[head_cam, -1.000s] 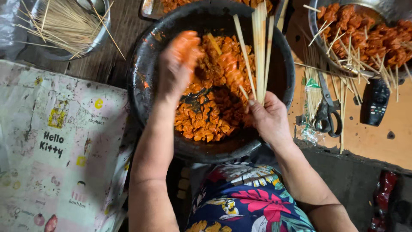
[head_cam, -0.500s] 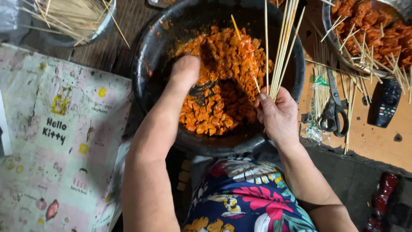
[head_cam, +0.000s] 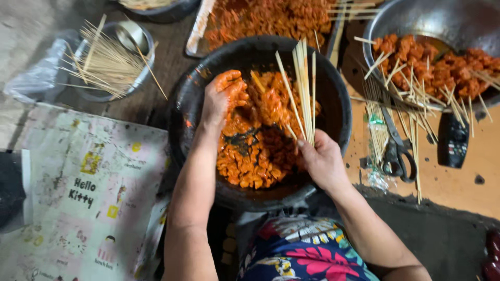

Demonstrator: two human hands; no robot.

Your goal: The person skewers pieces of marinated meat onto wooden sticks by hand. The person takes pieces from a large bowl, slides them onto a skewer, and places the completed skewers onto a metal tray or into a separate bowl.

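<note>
Head view, looking straight down. Left hand [head_cam: 225,99] smeared orange, fingers curled together around a small clump of marinated meat pieces [head_cam: 255,151], resting on the heap inside a wide black pan [head_cam: 333,93]. Right hand [head_cam: 322,160] at the pan's near edge, clamped shut on a bundle of bamboo skewers [head_cam: 303,88] held upright, tips fanning away from the wrist. Between the two hands, the orange meat heap, with a dark bare patch of pan bottom just beside the left thumb. Well beyond the right hand's fingertips, a big metal bowl [head_cam: 442,21] with finished skewered meat [head_cam: 442,67] piled inside. Just outward of the right hand, on the orange counter [head_cam: 458,187], a pair of black-handled scissors [head_cam: 397,151] lying among loose skewers [head_cam: 416,135], and farther out a black remote control [head_cam: 452,140]. Beyond the left hand's fingertips, a tray of more orange meat [head_cam: 265,18], touching the pan's far rim or nearly so; cannot tell which. Outward of the left hand, a small metal bowl [head_cam: 135,36] bristling with bare skewers. Beside the left forearm, a pale printed cartoon sheet [head_cam: 78,198] spread flat. Below both wrists, a flowered garment [head_cam: 302,255].
</note>
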